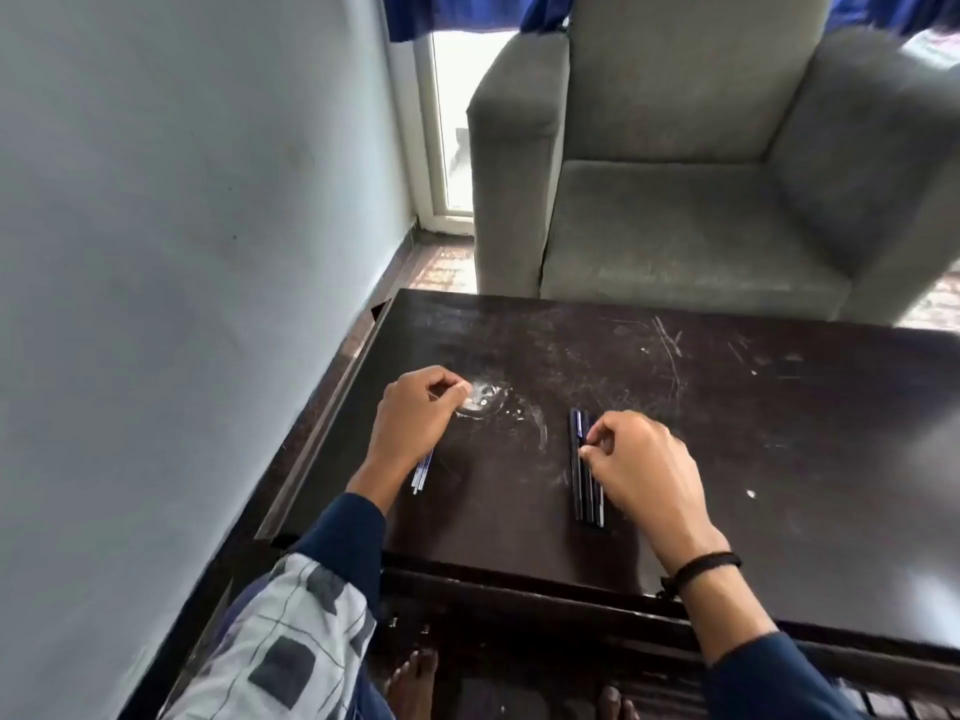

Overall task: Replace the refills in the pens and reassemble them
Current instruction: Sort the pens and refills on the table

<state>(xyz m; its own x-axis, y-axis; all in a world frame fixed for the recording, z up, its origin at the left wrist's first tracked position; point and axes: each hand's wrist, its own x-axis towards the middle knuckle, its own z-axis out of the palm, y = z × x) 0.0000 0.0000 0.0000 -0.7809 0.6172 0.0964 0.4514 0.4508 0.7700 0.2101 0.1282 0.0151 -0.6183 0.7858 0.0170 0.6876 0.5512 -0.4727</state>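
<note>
Pens (581,475), likely light, stiff and slick, lie on the table (753,418); right hand (647,462) pinches one mid-barrel, left hand (415,420) grips thin refills (422,472).

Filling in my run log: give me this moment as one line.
left hand: over refills, grip unclear | right hand: pinches pens lying side by side | surface: table
</note>
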